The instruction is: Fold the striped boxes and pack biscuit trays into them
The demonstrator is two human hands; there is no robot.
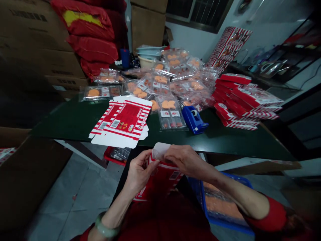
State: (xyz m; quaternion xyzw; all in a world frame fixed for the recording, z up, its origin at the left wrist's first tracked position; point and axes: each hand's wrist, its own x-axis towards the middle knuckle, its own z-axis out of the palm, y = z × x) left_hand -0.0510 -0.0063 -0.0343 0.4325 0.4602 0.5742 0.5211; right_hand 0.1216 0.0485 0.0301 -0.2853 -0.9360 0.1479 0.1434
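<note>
Green table (72, 117) beyond, both hands (140, 170) (185, 159) in close pinches on a red carton (160, 182).

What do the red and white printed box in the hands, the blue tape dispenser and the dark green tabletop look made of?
Red and white printed box: likely paperboard, satin finish; its white flap looks thin and uncoated. Blue tape dispenser: probably hard plastic, evenly coloured, slightly shiny. Dark green tabletop: smooth, faintly reflective; possibly laminate or painted board, unclear.
</note>
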